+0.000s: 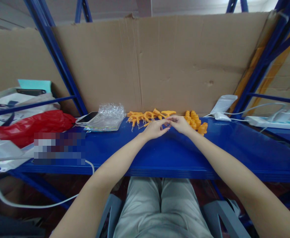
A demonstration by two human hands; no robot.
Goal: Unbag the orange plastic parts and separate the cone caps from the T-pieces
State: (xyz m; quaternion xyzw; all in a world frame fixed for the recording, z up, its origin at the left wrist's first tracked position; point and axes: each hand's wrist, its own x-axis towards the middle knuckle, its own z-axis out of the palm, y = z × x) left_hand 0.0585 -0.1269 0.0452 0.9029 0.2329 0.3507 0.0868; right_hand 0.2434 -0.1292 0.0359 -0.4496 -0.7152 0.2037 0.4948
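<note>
Blue shelf [234, 145]: left hand [154, 129] and right hand [181, 124] meet beside orange parts [147, 116], both grips pinched; contents indiscernible.

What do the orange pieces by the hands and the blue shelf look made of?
Orange pieces: probably moulded plastic with a matt finish, going by the uniform colour and rounded, repeated shapes. Blue shelf: likely painted sheet metal, smooth and semi-gloss, going by the soft reflections and the folded front edge.
</note>
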